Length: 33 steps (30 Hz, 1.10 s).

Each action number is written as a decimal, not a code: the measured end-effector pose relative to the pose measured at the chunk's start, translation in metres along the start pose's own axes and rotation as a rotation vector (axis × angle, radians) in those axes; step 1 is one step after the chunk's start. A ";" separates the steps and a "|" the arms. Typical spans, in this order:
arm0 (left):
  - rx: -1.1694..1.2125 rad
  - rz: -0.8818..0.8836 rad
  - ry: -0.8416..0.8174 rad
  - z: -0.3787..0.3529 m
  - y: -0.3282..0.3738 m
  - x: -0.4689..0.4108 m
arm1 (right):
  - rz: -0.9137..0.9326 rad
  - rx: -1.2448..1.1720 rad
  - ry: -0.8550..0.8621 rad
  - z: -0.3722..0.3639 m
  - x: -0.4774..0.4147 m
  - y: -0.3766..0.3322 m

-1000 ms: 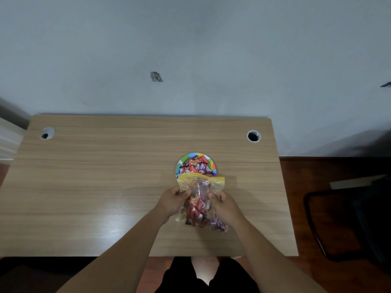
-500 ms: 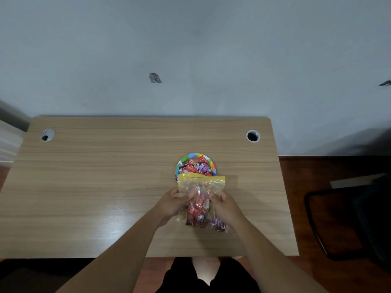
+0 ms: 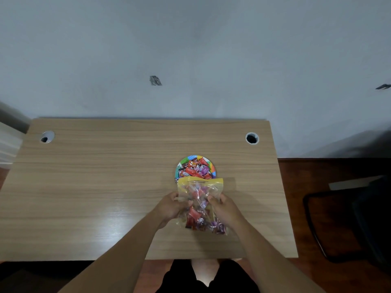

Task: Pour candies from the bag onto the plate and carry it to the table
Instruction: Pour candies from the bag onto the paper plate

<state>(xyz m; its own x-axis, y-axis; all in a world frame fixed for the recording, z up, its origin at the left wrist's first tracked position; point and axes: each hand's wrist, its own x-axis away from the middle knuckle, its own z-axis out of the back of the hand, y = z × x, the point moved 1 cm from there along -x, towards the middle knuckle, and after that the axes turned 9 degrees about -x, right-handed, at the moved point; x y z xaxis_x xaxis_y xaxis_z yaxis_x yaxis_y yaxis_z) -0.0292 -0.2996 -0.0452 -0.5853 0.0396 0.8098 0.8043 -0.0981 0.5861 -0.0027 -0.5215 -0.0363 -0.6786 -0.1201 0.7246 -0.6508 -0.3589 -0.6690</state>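
A clear zip bag (image 3: 200, 205) with a yellow top strip holds several wrapped candies, mostly red and purple. My left hand (image 3: 170, 206) grips its left side and my right hand (image 3: 225, 207) grips its right side. The bag's yellow mouth points away from me and overlaps the near rim of a small colourful plate (image 3: 191, 158). The plate sits on the wooden desk (image 3: 105, 187) and carries a pile of wrapped candies (image 3: 195, 169). The near part of the plate is hidden by the bag.
Two round cable holes pierce the desk, a left cable hole (image 3: 47, 137) and a right cable hole (image 3: 252, 138). A grey wall stands behind the desk. A dark chair (image 3: 349, 225) is on the floor to the right. My knees show below the desk's near edge.
Both hands have kept hold of the bag, which has shifted slightly; more candies have slid toward its yellow mouth by the plate.
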 end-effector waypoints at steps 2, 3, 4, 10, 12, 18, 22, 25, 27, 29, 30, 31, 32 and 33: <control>-0.014 0.013 0.000 0.001 0.000 0.001 | -0.004 0.004 0.000 -0.001 0.001 0.000; -0.015 0.017 0.002 0.002 0.000 0.001 | -0.002 0.000 0.003 -0.001 0.002 0.000; -0.015 0.016 0.002 0.002 -0.001 0.002 | -0.006 -0.004 0.010 -0.001 0.003 -0.001; 0.026 0.041 -0.064 0.003 0.000 0.008 | -0.034 -0.028 0.027 -0.003 -0.002 0.004; 0.045 0.067 -0.070 0.003 0.001 0.008 | -0.024 -0.029 0.033 -0.003 -0.003 0.005; 0.036 0.058 -0.041 0.000 0.003 0.007 | -0.025 -0.069 0.059 -0.005 -0.003 0.005; 0.036 0.051 -0.014 0.000 0.005 0.009 | -0.031 -0.082 0.064 -0.004 0.001 0.007; 0.034 0.058 -0.018 0.000 0.006 0.011 | -0.044 -0.073 0.042 -0.003 0.000 0.011; 0.042 0.056 -0.018 -0.001 0.007 0.015 | -0.043 -0.085 0.033 -0.004 0.002 0.010; 0.040 0.037 -0.031 0.000 0.009 0.018 | -0.048 -0.109 0.038 -0.004 0.002 0.012; 0.036 0.020 -0.040 0.001 0.009 0.019 | -0.049 -0.127 0.038 -0.003 0.005 0.010; 0.028 -0.001 -0.048 0.002 0.009 0.021 | -0.046 -0.159 0.035 -0.002 0.008 0.009; 0.027 -0.023 -0.048 0.005 0.010 0.023 | -0.038 -0.196 0.025 -0.001 0.010 0.006; 0.030 -0.050 -0.038 0.008 0.010 0.025 | -0.023 -0.224 0.017 0.000 0.012 0.004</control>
<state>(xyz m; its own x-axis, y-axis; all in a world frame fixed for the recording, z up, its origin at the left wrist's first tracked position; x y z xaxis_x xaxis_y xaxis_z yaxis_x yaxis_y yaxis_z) -0.0349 -0.2921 -0.0193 -0.6207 0.0813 0.7798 0.7774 -0.0649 0.6256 -0.0141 -0.5242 -0.0303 -0.6669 -0.0977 0.7387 -0.7245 -0.1471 -0.6734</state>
